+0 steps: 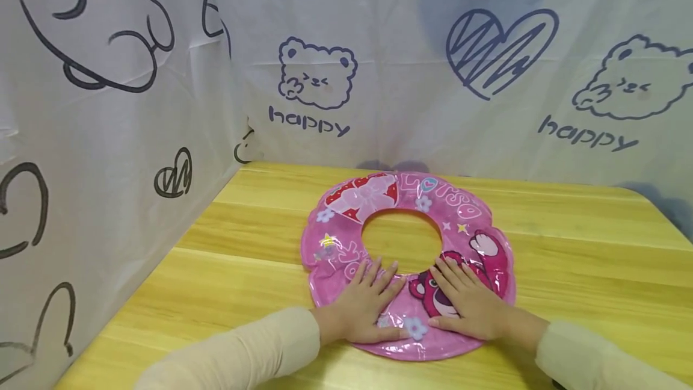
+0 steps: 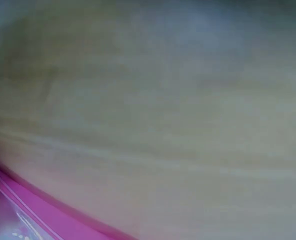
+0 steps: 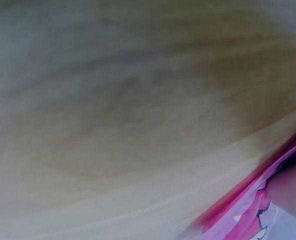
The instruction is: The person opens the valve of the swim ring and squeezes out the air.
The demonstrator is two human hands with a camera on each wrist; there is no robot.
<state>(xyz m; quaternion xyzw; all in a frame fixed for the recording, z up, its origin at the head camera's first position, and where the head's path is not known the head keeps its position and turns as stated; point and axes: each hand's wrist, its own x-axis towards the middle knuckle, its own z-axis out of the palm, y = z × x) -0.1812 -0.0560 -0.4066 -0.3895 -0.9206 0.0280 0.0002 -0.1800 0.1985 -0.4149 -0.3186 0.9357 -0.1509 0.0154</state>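
Note:
A pink inflatable swim ring (image 1: 360,321) printed with a bear, flowers and letters lies flat on the wooden table. Its outline is puckered at the sides. My left hand (image 1: 368,306) rests on the near left part of the ring, fingers straight and spread toward the hole. On the near right part, over the printed bear, lies my right hand (image 1: 473,309) with its fingers extended. Both thumbs point inward. In the left wrist view only a pink edge of the ring (image 2: 48,212) shows at the lower left; the right wrist view catches its edge (image 3: 238,210) at the lower right.
The yellow wood-grain table (image 1: 216,269) extends around the ring on all sides. White cloth (image 1: 390,131) with drawn hearts and bears hangs behind the table, and more printed cloth (image 1: 119,197) hangs along its left side.

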